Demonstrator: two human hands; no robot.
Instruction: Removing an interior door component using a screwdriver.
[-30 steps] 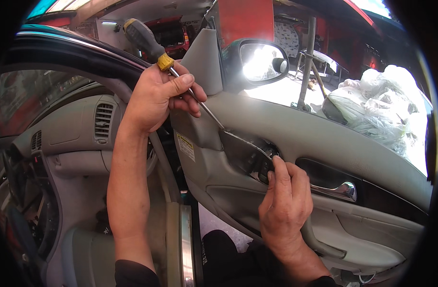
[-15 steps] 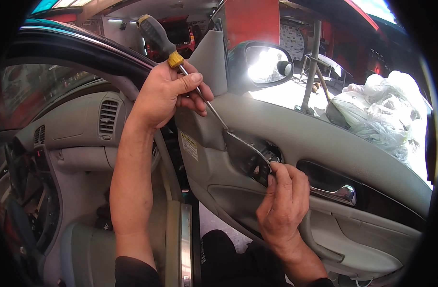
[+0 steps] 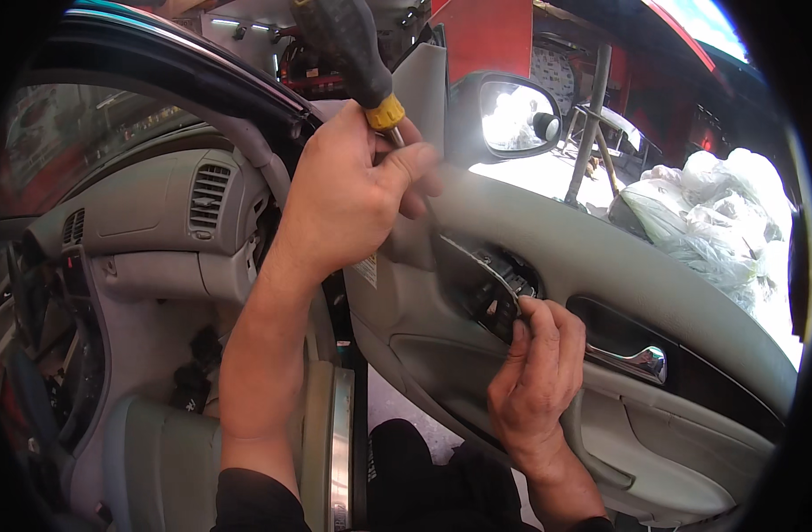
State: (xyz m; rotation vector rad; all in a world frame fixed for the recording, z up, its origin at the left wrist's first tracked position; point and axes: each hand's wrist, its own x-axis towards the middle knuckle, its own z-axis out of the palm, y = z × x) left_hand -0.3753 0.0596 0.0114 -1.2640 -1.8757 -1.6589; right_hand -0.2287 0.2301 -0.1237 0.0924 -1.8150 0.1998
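My left hand [image 3: 357,191] is closed on a screwdriver [image 3: 346,49] with a dark grey and yellow handle. The handle points up past my thumb, and my fingers pinch the metal shaft just below it. Most of the shaft is hidden or blurred, so where the tip sits I cannot tell. On the grey door panel [image 3: 583,230], the thumb and fingertips of my right hand [image 3: 541,372] grip the end of a raised dark trim plate [image 3: 468,270]. A dark opening [image 3: 499,310] with parts inside shows beside that plate.
A chrome inner door handle [image 3: 641,363] lies right of my right hand. The side mirror [image 3: 517,115] stands beyond the door. To the left are the dashboard [image 3: 149,195] and a grey seat [image 3: 167,452]. Plastic bags [image 3: 712,213] are heaped outside at the right.
My left hand and the screwdriver have come closer and shifted right, with the handle rising toward the top edge. My right hand keeps its pinch on the trim plate. The view has shifted slightly.
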